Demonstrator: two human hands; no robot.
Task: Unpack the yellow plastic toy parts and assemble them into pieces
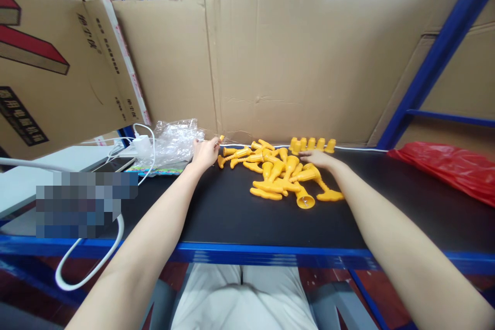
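Note:
A pile of yellow plastic toy parts (284, 172) lies on the black tabletop (232, 211); several are horn-shaped, and one bell-mouthed piece (304, 199) is at the front. A row of small yellow caps (312, 144) stands upright behind the pile. My left hand (204, 153) is at the pile's left edge, fingers pinched on a small yellow piece (221, 138). My right hand (319, 158) lies palm down on the pile's right side, fingers stretched toward the middle.
A crumpled clear plastic bag (174, 142) sits left of my left hand, with a white charger and cables (141, 143) beyond it. A red plastic bag (448, 167) lies at the right. A cardboard wall (290, 62) backs the table; a blue frame edge (270, 255) runs along the front.

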